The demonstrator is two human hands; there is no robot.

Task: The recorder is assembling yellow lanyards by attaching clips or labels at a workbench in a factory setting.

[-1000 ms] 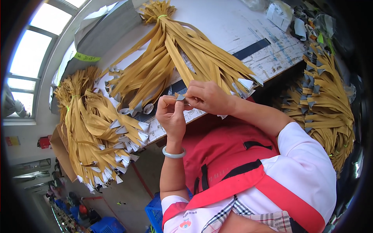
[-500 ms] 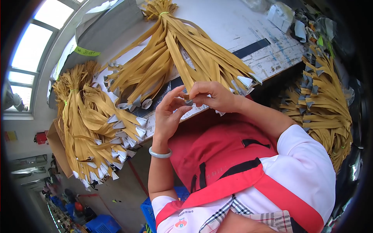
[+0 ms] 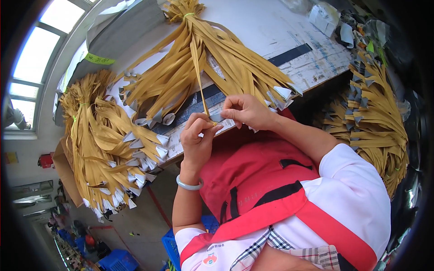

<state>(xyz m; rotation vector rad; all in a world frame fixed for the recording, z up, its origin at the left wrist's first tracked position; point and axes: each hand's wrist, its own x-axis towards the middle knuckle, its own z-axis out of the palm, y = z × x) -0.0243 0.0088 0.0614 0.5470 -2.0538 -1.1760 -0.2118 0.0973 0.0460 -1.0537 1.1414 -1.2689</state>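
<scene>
A bundle of long tan fabric strips [image 3: 239, 56], tied near its top, is fanned out over the white tabletop. From it one narrow tan strip [image 3: 201, 90] runs down, drawn taut, to my left hand [image 3: 197, 137], whose fingers pinch its end. Between my hands a small grey tab [image 3: 216, 118] shows at that end. My right hand [image 3: 251, 113] pinches the tab from the right, its fingertips partly hiding it. Other strips in the bundle end in white or grey folded tabs [image 3: 282, 92].
A second tied bundle of tan strips [image 3: 90, 135] hangs over the table's left end by a cardboard box [image 3: 65, 174]. More tan strips [image 3: 377, 126] with grey tabs lie at the right. A dark bar [image 3: 291, 54] lies on the worn table; blue crates [image 3: 118, 261] stand below.
The strip between my hands has turned edge-on and straightened. My left hand has closed lower on its end, and my right fingers have shifted, exposing more of the grey tab.
</scene>
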